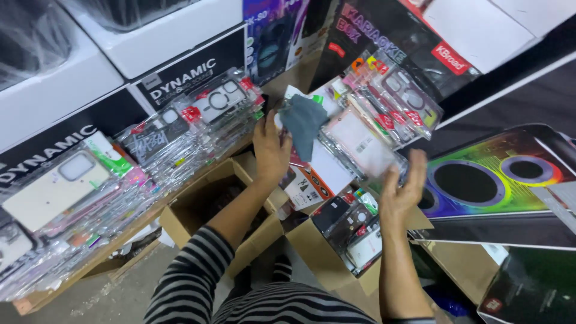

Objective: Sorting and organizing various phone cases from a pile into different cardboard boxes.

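Note:
My left hand (271, 150) is raised and grips a grey-blue cloth (303, 125) that hangs against a fan of clear-packed phone cases. My right hand (403, 191) is lifted with fingers spread, its palm against a pink phone case in a clear packet (364, 147). More packed cases (393, 99) lean behind that packet, stacked on a slant. Below both hands an open cardboard box (315, 249) holds further packed cases upright. My left sleeve is black and white striped.
Long rows of packed phone cases (120, 180) lie on a low shelf at left, under white and black speaker cartons (90, 78). A second open cardboard box (198, 207) sits on the floor. A glossy speaker carton with colourful rings (498, 180) lies at right.

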